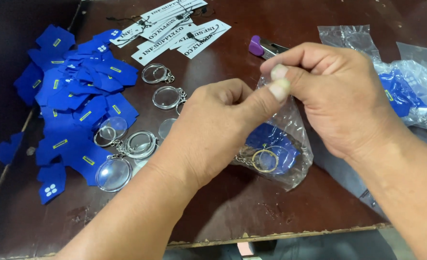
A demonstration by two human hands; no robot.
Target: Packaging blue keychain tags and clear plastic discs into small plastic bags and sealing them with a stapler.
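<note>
Head view: the left hand (213, 127) and right hand (338, 96) both pinched the top edge of a small clear plastic bag (290, 144), each grip pressed together on the film. The bag hung just above the brown surface (252, 202) and held a blue piece with a key ring (265, 160). Blue cutouts (74, 96), clear round keychains (127, 144) and white tags (175, 29) lay to the left.

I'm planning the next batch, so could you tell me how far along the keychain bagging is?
Done: filled bags lie at right. In hand: left hand and right hand pinch the top of a clear bag holding a keychain. Left: loose keychains and blue pieces.
</note>
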